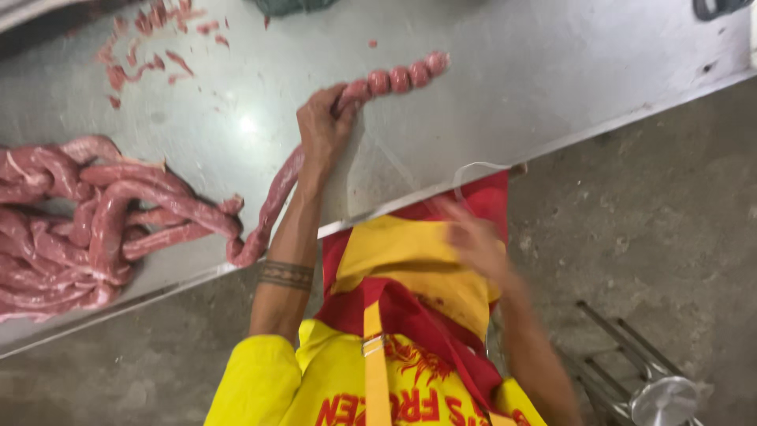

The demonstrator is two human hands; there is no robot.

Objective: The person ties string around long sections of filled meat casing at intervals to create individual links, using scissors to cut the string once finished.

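The pink sausage [276,197] runs across the steel worktop [512,71]. Its far end is pinched into small round links; its near end joins a coiled heap.

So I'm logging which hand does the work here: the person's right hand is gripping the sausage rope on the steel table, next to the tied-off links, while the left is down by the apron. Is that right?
Not quite: the hands are swapped. The head view shows the left hand gripping the sausage rope on the steel table, next to the tied-off links. The right hand is the one down by the apron, blurred.

Head view, steeply downward (close)
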